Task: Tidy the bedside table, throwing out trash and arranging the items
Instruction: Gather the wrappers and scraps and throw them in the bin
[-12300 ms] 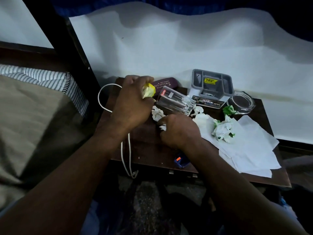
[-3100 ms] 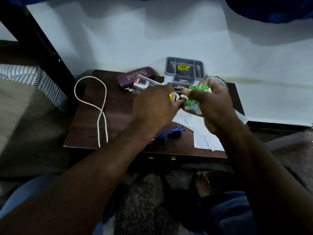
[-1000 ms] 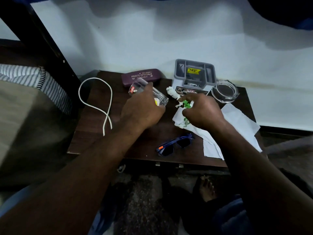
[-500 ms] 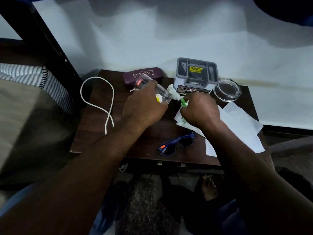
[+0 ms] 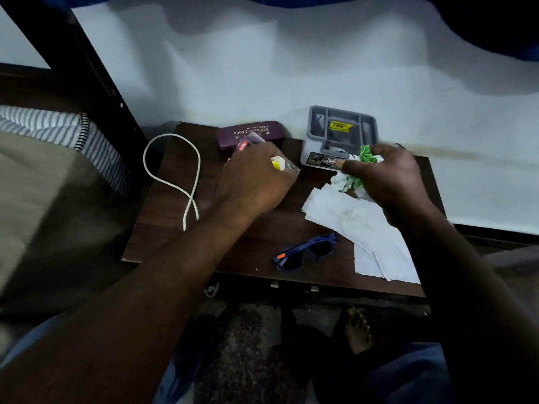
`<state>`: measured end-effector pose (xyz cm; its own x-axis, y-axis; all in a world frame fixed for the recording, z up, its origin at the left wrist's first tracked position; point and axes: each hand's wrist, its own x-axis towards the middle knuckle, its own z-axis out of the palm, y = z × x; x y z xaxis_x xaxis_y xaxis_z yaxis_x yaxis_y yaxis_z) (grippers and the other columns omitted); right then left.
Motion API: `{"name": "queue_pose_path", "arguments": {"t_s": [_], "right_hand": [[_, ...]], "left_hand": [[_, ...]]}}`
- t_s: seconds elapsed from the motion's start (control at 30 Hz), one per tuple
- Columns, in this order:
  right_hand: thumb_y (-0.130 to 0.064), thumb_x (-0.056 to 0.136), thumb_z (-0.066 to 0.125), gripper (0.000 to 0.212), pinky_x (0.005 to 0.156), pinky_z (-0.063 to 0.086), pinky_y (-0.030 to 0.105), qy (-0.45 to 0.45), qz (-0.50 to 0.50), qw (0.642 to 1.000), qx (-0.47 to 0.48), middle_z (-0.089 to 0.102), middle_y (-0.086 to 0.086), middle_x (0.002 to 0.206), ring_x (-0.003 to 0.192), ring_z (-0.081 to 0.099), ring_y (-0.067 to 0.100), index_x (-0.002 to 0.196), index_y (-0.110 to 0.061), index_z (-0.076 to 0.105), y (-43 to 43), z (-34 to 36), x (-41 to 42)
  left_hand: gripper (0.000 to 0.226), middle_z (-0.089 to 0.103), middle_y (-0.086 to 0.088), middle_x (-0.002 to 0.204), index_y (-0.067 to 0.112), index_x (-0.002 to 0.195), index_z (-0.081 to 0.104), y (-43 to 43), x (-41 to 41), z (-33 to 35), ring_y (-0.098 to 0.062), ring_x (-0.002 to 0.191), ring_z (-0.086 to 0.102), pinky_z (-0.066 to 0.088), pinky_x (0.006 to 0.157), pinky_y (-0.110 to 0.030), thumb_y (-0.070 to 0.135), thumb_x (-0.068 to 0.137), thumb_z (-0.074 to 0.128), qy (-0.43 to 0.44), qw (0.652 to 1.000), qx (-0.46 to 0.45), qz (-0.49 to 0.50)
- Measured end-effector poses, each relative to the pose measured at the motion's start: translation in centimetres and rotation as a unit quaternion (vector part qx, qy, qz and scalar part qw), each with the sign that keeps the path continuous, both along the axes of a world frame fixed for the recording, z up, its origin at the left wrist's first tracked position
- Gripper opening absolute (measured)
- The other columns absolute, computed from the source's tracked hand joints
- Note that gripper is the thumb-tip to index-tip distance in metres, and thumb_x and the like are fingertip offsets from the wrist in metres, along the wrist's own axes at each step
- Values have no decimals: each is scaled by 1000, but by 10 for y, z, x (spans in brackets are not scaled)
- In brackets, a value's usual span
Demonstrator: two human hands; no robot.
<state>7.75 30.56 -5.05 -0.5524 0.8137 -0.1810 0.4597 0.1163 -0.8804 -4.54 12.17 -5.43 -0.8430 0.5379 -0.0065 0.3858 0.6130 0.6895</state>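
Here we start from the grey plastic organiser box with a yellow price sticker (image 5: 341, 132), which stands at the back edge of the dark wooden bedside table (image 5: 163, 237), against the white wall. Left of the box lies the maroon spectacle case (image 5: 250, 134), also along the back edge. Further left of the box, the looped white cable (image 5: 175, 182) hangs out over the table's left edge. In front of the box, flat white paper sheets (image 5: 364, 225) run down to the front edge near the right corner, and the blue sunglasses (image 5: 306, 252) lie just left of them, close to that edge. We see bare wood between cable and sunglasses, the widest free patch.

Our left hand (image 5: 253, 179) is curled round the clear drinking glass with a red label (image 5: 243, 145), which is tipped on its side just in front of the case, and a yellow crumpled scrap (image 5: 277, 164) is pinned under the fingers. Our right hand (image 5: 388, 176) is closed on the green and white crumpled tissue wad (image 5: 354, 170), held just before the box's front right corner, index finger stretched toward the box.

Half a second ago that right hand sat low on the sheets; now it has risen off them with the wad, while the left keeps its hold on the glass.
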Motion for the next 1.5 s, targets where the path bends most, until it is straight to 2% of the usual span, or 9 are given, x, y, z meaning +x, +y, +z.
{"name": "queue_pose_path", "arguments": {"t_s": [0.13, 0.33, 0.47, 0.57, 0.83, 1.03, 1.2, 1.33, 1.5], "right_hand": [[-16, 70, 89, 27, 75, 67, 53, 28, -17, 999, -20, 80, 3, 78, 75, 81, 27, 85, -25, 69, 9, -1, 7], [-18, 66, 88, 31, 70, 67, 53, 29, -6, 1000, 4, 78, 13, 93, 83, 79, 34, 92, -22, 70, 19, 1, 18], [-35, 68, 94, 49, 61, 64, 35, 24, -9, 1000, 13, 80, 4, 95, 80, 80, 24, 111, -21, 77, 25, 3, 29], [-31, 72, 93, 22, 50, 57, 22, 8, -11, 999, 48, 79, -9, 82, 70, 78, 13, 90, -33, 81, 31, -1, 38], [-10, 73, 86, 63, 55, 62, 29, -24, 12, 1000, -2, 72, 3, 117, 88, 75, 22, 125, -42, 73, 43, -12, 46], [-14, 69, 84, 87, 85, 64, 35, -19, 44, 999, 9, 64, -22, 132, 114, 67, 10, 138, -59, 55, 45, -9, 48], [-9, 75, 87, 98, 69, 52, 13, -54, 88, 994, 26, 56, -9, 151, 116, 64, 9, 148, -59, 46, 39, -10, 43], [-9, 79, 86, 92, 80, 66, 40, -98, 102, 989, 33, 57, -2, 148, 105, 68, 18, 154, -45, 47, 29, -9, 38], [-14, 79, 84, 65, 85, 65, 47, -135, 83, 984, 84, 71, 6, 128, 94, 74, 23, 141, -24, 65, 21, -11, 31]], "left_hand": [[10, 74, 7, 85, 28, 88, 73, 13, 12, 5, -17, 84, 69, 58, 76, -35, 32, 81, 67, -6, 999, 6, -42], [41, 68, 3, 121, 33, 126, 66, 41, 21, 8, -16, 103, 65, 54, 86, -34, 26, 85, 66, -12, 996, 74, -50], [69, 49, -5, 148, 40, 154, 40, 61, 18, 6, -24, 119, 55, 39, 86, -33, 28, 89, 63, -22, 997, 57, -48], [74, 48, -5, 152, 45, 158, 33, 74, 14, 5, -30, 124, 58, 52, 96, -40, 31, 90, 61, -78, 995, 38, -50], [63, 51, 15, 97, 25, 150, 51, 96, 16, -3, 0, 81, 56, 49, 47, -17, 23, 89, 65, -197, 973, 120, -16], [52, 60, 9, 103, 10, 135, 61, 94, 20, -3, -14, 90, 58, 47, 73, -31, 30, 88, 63, -125, 989, 81, -10], [46, 64, 11, 98, 16, 126, 68, 83, 26, 1, -18, 89, 65, 50, 74, -35, 33, 85, 62, -127, 990, 59, -22], [52, 65, 15, 92, 22, 135, 64, 73, 31, 3, -26, 83, 77, 62, 82, -53, 24, 84, 56, -197, 974, 107, -39], [63, 73, 3, 110, 33, 152, 49, 66, 28, 6, -17, 82, 78, 57, 67, -33, 28, 89, 54, -185, 971, 131, -69]]}}
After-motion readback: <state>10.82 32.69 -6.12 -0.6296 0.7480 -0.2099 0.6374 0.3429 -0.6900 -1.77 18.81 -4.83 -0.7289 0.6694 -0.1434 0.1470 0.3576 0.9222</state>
